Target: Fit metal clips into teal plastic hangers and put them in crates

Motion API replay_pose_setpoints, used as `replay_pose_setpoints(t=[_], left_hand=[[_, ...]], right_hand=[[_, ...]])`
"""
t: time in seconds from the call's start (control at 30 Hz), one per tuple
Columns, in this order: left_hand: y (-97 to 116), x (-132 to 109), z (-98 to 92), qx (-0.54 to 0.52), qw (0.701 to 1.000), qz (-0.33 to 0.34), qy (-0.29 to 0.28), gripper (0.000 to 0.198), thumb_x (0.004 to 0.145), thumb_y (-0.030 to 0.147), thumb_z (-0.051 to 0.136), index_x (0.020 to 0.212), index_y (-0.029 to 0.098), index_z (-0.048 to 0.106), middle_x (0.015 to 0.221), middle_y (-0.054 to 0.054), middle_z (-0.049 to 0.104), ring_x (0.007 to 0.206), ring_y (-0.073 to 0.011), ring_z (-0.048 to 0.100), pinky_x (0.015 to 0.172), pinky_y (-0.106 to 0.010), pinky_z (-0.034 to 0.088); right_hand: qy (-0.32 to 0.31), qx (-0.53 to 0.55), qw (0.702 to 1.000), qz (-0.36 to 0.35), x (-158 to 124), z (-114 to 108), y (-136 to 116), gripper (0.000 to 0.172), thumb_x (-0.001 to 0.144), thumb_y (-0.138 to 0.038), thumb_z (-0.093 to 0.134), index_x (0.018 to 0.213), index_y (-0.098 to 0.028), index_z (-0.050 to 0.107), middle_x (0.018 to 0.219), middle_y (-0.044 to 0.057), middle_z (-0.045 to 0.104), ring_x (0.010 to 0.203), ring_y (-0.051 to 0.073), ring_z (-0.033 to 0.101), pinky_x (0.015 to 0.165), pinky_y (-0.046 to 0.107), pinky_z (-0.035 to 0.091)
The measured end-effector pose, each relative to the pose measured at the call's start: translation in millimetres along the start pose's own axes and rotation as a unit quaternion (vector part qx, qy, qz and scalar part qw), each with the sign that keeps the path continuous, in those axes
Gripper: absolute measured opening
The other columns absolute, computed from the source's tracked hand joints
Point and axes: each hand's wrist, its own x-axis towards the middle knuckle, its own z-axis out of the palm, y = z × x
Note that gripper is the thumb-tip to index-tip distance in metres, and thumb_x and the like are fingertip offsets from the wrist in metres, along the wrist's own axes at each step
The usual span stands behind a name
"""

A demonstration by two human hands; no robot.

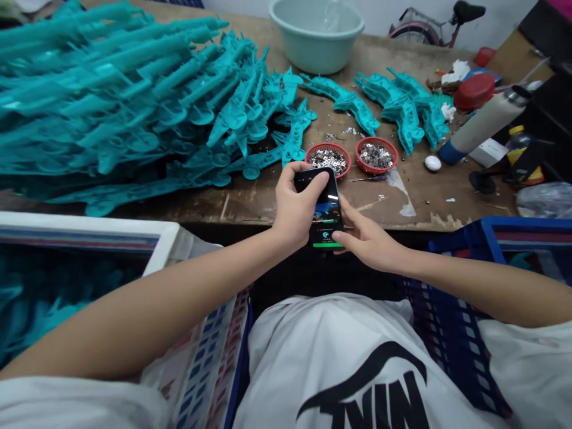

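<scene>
Head feed, watched from my remote desk. Left hand [297,205] curls closed around the top and back of a black smartphone [327,221], held just over the front edge of the worktop [393,202], screen lit and facing me. Right hand [370,238] comes in partly open, fingers against the phone's lower side; grip or mere steadying, I cannot tell. My judgement on handling: keep the left palm as a firm cradle, phone level, clear of the two red plastic baskets [328,145] of small silver pieces just beyond. A heap of teal moulded plastic parts [134,101] spreads to the left, with a pale green basin [313,56] at the worktop's far edge.
</scene>
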Motion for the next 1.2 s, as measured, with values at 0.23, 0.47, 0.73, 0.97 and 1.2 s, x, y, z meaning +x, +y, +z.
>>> replay_pose_setpoints(t=[0.23, 0.47, 0.73, 0.97, 1.2], left_hand=[[1.1, -1.5, -1.3, -0.004, 1.000, 0.002, -0.007, 0.034, 0.096, 0.039, 0.102, 0.102, 0.030, 0.070, 0.103, 0.001, 0.075, 0.099, -0.0211, 0.073, 0.091, -0.030, 0.063], [8.6, 2.2, -2.8, -0.040, 0.999, -0.007, -0.019, 0.021, 0.108, 0.044, 0.089, 0.105, 0.028, 0.076, 0.104, -0.003, 0.080, 0.110, -0.0252, 0.082, 0.090, -0.032, 0.069], [18.5, -8.7, 0.3, -0.068, 0.994, -0.065, -0.058, 0.022, 0.116, 0.049, 0.083, 0.123, 0.029, 0.078, 0.121, -0.006, 0.086, 0.135, -0.0321, 0.085, 0.106, -0.040, 0.075], [17.8, -17.5, 0.0, -0.099, 0.990, -0.071, -0.076, 0.028, 0.114, 0.049, 0.087, 0.130, 0.029, 0.076, 0.129, -0.005, 0.081, 0.154, -0.0363, 0.083, 0.122, -0.046, 0.072], [18.2, -16.0, -4.8, -0.090, 0.989, -0.055, -0.104, 0.026, 0.112, 0.045, 0.082, 0.131, 0.030, 0.075, 0.128, -0.005, 0.084, 0.145, -0.0339, 0.086, 0.115, -0.045, 0.076]], right_hand=[[-0.013, -0.023, 1.000, -0.011, -4.2, 4.3, -4.6, 0.132, 0.094, -0.066, 0.098, 0.208, -0.046, 0.033, 0.184, 0.008, 0.071, 0.118, 0.033, 0.083, 0.103, 0.054, 0.082], [0.003, -0.008, 1.000, -0.007, 1.9, -5.3, -2.4, 0.131, 0.089, -0.045, 0.091, 0.207, -0.048, 0.035, 0.185, 0.004, 0.072, 0.137, 0.037, 0.085, 0.097, 0.053, 0.086], [0.085, -0.051, 0.995, -0.003, 2.3, -9.8, -9.8, 0.119, 0.093, -0.052, 0.086, 0.204, -0.035, 0.047, 0.158, 0.007, 0.088, 0.109, 0.035, 0.090, 0.064, 0.041, 0.078], [0.115, -0.059, 0.992, -0.009, 5.9, -10.1, -6.1, 0.111, 0.093, -0.061, 0.091, 0.196, -0.036, 0.058, 0.151, 0.006, 0.091, 0.109, 0.036, 0.089, 0.061, 0.039, 0.073], [0.118, -0.049, 0.992, 0.000, 6.4, -10.1, -5.5, 0.110, 0.090, -0.057, 0.085, 0.195, -0.034, 0.060, 0.135, 0.004, 0.093, 0.099, 0.034, 0.089, 0.057, 0.039, 0.071]])
